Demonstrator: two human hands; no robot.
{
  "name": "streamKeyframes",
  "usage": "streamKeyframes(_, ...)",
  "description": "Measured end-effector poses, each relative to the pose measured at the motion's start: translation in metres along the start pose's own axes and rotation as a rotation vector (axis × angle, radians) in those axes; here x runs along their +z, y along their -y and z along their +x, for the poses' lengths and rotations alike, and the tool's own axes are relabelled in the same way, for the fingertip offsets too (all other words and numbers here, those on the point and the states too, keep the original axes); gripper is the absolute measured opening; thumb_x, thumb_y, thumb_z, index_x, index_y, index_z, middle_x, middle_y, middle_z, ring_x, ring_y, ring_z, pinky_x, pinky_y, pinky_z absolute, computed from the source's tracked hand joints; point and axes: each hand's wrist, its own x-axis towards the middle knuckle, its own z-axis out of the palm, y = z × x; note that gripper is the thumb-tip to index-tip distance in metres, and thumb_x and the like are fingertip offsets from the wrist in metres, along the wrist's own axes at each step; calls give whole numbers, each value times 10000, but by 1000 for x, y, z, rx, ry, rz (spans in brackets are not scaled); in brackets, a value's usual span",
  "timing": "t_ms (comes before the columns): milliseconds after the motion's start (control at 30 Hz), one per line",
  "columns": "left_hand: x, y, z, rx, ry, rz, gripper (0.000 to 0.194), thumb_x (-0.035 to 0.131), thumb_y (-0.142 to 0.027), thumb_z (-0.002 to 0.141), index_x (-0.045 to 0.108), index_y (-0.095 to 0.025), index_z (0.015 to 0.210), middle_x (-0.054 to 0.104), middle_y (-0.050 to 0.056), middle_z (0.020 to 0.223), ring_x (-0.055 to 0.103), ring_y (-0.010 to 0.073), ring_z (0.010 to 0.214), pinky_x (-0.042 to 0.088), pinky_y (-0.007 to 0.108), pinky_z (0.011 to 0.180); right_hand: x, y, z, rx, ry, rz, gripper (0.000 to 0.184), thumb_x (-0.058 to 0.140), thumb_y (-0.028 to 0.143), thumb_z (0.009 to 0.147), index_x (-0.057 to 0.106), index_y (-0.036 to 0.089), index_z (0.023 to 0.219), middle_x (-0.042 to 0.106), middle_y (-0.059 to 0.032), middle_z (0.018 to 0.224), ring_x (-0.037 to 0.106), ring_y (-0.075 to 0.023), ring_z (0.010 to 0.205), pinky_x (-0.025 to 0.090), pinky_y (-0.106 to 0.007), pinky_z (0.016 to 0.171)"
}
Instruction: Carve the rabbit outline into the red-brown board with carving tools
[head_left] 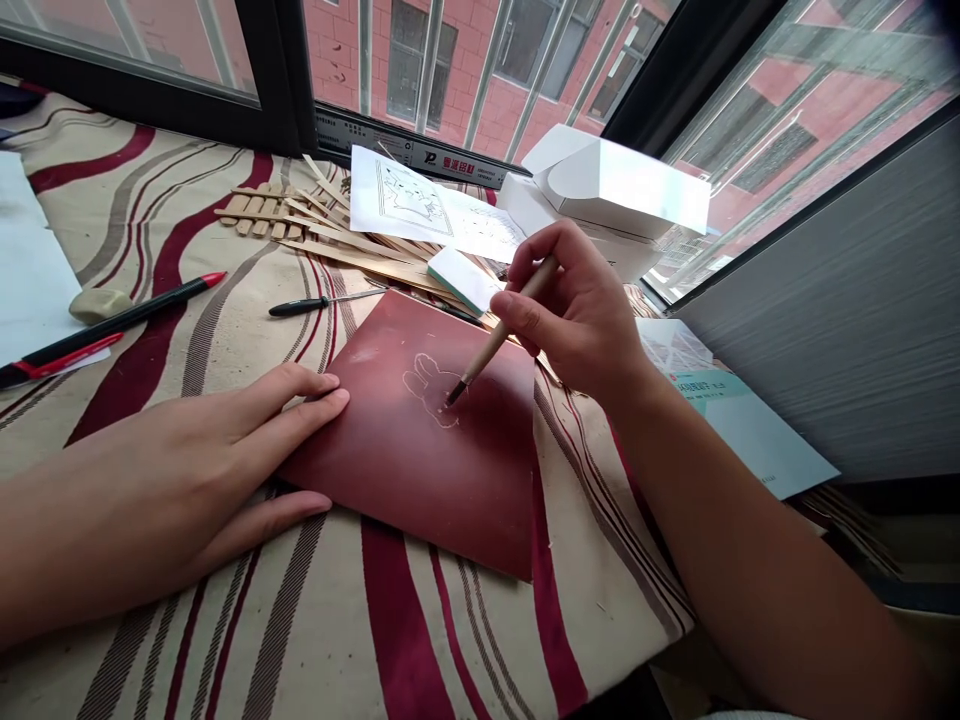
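Note:
A flat reddish-brown board (420,480) lies at an angle on the striped cloth. Pale thin lines on it form a rabbit outline (433,390) with two long ears. My right hand (574,305) is closed around a wood-handled carving tool (495,340), gripped like a pencil. The dark, narrow tip of the tool meets the board inside the rabbit's face, beside some small pale marks. My left hand (247,450) rests flat at the board's left edge, its fingers stretched out and the thumb apart, fingertips touching the board.
Behind the board lie a black-handled screwdriver (300,306), thin wooden strips (360,245), a printed sheet (420,205) and a white box (615,180). Pens (142,320) and an eraser (100,304) are at left. A pale book (742,420) sits at right, below the window.

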Motion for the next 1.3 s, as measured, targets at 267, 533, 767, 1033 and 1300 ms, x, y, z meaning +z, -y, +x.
streamKeyframes(267, -4, -2, 3, 60, -14, 58, 616, 265, -575, 1115, 396, -228, 1606, 557, 115, 1519, 702, 291, 1211, 581, 422, 1085, 6, 0, -3, -56, -9, -60, 350, 834, 412, 895, 514, 271, 897, 503, 40, 687, 427, -127, 576, 368, -294, 494)
streamKeyframes(533, 7, 8, -1, 87, -127, -6, 686, 369, -596, 1077, 284, -336, 1706, 580, 65, 1534, 738, 296, 1060, 608, 406, 858, -1, 10, -4, -53, 49, -121, 289, 792, 302, 896, 506, 262, 903, 529, 36, 735, 468, -123, 605, 422, -287, 529)
streamKeyframes(767, -4, -1, 4, 62, -5, 73, 624, 239, -581, 1117, 436, -211, 1579, 554, 114, 1514, 725, 274, 1115, 611, 410, 952, -7, 17, -7, 103, 57, -265, 326, 801, 431, 896, 533, 247, 918, 608, 24, 788, 591, -135, 657, 497, -272, 555)
streamKeyframes(1033, 5, 8, 3, 102, -70, 52, 611, 318, -561, 1102, 420, -233, 1607, 566, 100, 1502, 710, 267, 1162, 608, 385, 975, -22, 50, 8, 185, 303, -237, 208, 864, 254, 822, 665, 201, 793, 700, -7, 695, 635, -137, 607, 467, -287, 518)
streamKeyframes(1300, 12, 12, 1, 144, -126, 40, 645, 373, -563, 1091, 403, -223, 1638, 582, 105, 1502, 707, 268, 1178, 614, 358, 920, -40, 85, 44, 52, 623, -573, 101, 840, 318, 866, 838, 219, 883, 743, -8, 706, 652, -126, 598, 470, -303, 535)
